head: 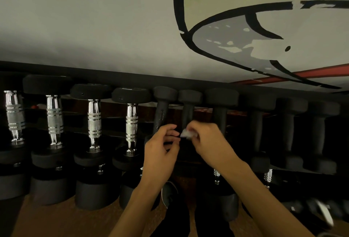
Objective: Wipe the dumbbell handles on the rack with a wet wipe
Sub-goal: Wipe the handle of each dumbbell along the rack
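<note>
At the far left, four chrome-handled dumbbells (94,121) lie side by side on the rack (132,80), their knurled grips bright against the dark. Next come two slim black dumbbells: the first black handle (161,112) shows pale smears, and the second black handle (188,113) runs down behind the hands.

The left hand (160,149) is raised in front of these two, its fingers (172,132) curled toward the wipe. Whether they pinch its edge or merely hover just beside it I cannot tell in the gloom. The wet wipe (186,134) is a small crumpled white wad between the hands, just in front of the second black handle. The right hand (209,142) has it pinched tight in its fingers (194,127). Further right, more black dumbbells (287,129) sit in the row, with a wall mural (264,38) above.

The wipe looks bunched rather than spread, likely being readjusted. Wiped like that, it would touch only a narrow strip of handle and leave patches uncleaned. It is held by a small pinch, so a careless tug from the other hand could tear it or drop it to the floor. The light is poor and the coated handles are dark, so missed spots — or a skipped dumbbell — would be hard to notice.
</note>
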### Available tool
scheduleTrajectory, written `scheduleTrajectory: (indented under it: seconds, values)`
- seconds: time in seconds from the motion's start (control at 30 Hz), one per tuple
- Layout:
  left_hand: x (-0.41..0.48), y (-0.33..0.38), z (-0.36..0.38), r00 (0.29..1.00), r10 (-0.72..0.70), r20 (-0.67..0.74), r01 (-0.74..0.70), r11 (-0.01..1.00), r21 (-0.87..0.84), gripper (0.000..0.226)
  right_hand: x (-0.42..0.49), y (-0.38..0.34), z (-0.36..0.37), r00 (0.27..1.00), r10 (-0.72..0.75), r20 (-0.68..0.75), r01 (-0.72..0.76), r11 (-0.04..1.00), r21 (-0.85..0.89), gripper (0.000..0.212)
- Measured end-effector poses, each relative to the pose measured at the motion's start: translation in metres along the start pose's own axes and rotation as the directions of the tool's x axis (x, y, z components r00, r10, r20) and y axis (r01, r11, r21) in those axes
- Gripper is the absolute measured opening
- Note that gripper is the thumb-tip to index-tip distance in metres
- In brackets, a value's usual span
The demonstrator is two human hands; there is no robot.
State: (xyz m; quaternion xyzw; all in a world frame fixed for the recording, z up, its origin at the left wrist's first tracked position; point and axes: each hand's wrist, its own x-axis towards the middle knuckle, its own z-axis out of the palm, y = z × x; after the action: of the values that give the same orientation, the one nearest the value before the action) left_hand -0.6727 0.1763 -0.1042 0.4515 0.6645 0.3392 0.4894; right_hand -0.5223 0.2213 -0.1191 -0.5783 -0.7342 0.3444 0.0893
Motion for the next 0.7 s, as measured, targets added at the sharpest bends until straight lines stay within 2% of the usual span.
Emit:
scheduleTrajectory:
  seconds: [0.07,0.1,0.2,0.27,0.37,0.47,0.6,0.67,0.7]
  values:
    - [0.001,0.001,0.000,1.000,0.003,-0.003,-0.003,1.000,0.000,0.035,-0.002,-0.003,-0.002,0.994,-0.017,0.107,0.019,1.000,-0.013,0.017]
    - [0.002,0.001,-0.001,1.000,0.002,-0.008,-0.002,1.000,-0.006,0.034,0.000,-0.006,-0.006,0.995,-0.038,0.089,0.037,0.999,0.012,0.016]
    - [0.004,0.000,-0.002,1.000,-0.004,-0.029,0.003,1.000,-0.006,0.033,0.019,-0.014,-0.019,0.990,-0.080,-0.120,0.089,0.994,0.070,0.014]
    - [0.004,0.000,-0.004,0.999,-0.002,-0.041,0.003,1.000,0.009,0.033,0.032,-0.021,-0.023,0.986,-0.031,-0.166,0.035,0.999,0.018,0.017]
    - [0.004,0.000,-0.006,0.999,-0.010,-0.044,0.010,1.000,0.013,0.033,0.042,-0.039,-0.020,0.998,0.057,0.014,-0.050,0.952,-0.302,0.024]
    - [0.004,0.001,-0.008,0.999,-0.017,-0.044,0.018,1.000,0.024,0.034,0.045,-0.055,-0.018,0.982,0.045,0.185,0.039,0.903,-0.428,0.016]
    - [0.004,0.002,-0.011,0.999,-0.011,-0.049,0.012,1.000,0.019,0.032,0.041,-0.055,-0.022,0.941,0.010,0.338,0.131,0.912,-0.390,0.004]
    - [0.004,0.001,-0.013,0.998,-0.012,-0.055,0.013,1.000,0.028,0.028,0.032,-0.043,-0.016,0.906,0.012,0.423,0.121,0.951,-0.286,0.023]
    - [0.004,0.000,-0.013,0.998,-0.013,-0.057,0.015,0.999,0.033,0.027,0.028,-0.035,-0.015,0.901,-0.008,0.434,0.098,0.977,-0.187,0.025]
